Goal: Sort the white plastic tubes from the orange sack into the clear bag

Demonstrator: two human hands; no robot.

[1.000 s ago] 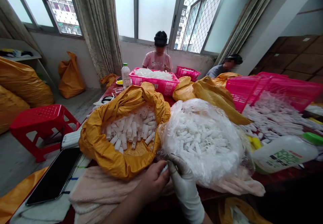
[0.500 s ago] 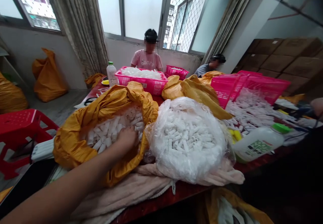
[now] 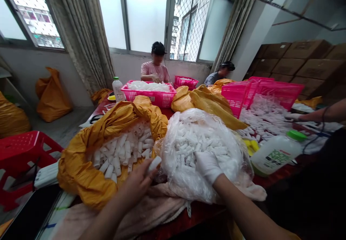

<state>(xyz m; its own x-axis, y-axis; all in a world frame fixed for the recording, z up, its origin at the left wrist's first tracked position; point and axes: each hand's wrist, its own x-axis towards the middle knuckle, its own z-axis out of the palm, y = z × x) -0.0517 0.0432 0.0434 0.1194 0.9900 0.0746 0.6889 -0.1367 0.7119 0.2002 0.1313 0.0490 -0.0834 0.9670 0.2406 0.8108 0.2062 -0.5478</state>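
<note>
My left hand (image 3: 136,184), bare, is shut on a short white tube (image 3: 154,163) just above the rim of a yellow woven sack (image 3: 78,177). The sack is full of similar white tubes (image 3: 121,153). My right hand (image 3: 208,166), in a white glove, rests on a heap of white tubes (image 3: 200,150) inside a transparent plastic bag (image 3: 173,171). Its fingertips are pressed into the heap, and I cannot tell whether they hold a tube. The two bags stand side by side on a folded pink cloth (image 3: 159,207).
Pink baskets (image 3: 148,96) stand beyond the bags, and a tilted one (image 3: 262,94) sits by a pile of white tubes (image 3: 262,119). A co-worker's arm (image 3: 319,114) reaches in at the right. A white bottle (image 3: 277,153) lies nearby, and two people sit across the table.
My left hand has come up out of the yellow sack with a tube in it. My gloved right hand has returned to view, over the transparent bag. A co-worker's arm has reached in from the right.
</note>
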